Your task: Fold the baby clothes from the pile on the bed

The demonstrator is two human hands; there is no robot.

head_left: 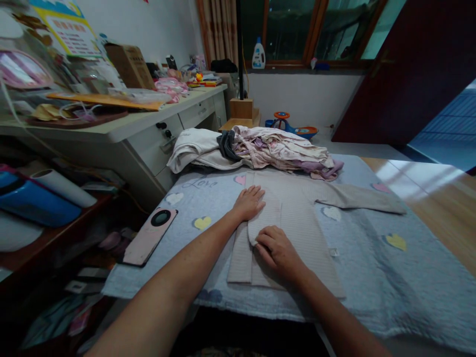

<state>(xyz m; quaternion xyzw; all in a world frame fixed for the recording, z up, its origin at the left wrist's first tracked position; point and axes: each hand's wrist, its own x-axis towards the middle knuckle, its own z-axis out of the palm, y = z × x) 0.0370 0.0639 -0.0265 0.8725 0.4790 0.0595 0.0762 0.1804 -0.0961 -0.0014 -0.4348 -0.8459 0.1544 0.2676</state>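
Pressing beige ribbed top point(316, 258) flat on blue quilt point(375, 277): L hand point(248, 203) open, palm down, R hand point(277, 253) loosely curled on folded-over flap point(265, 218), neither gripping. One sleeve point(353, 198) lies out to R. Clothes pile point(282, 148) just beyond, pink-backed phone point(148, 237) to L.

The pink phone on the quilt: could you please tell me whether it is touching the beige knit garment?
Apart: the head view shows pale blue quilt between the pink phone and the beige knit garment.
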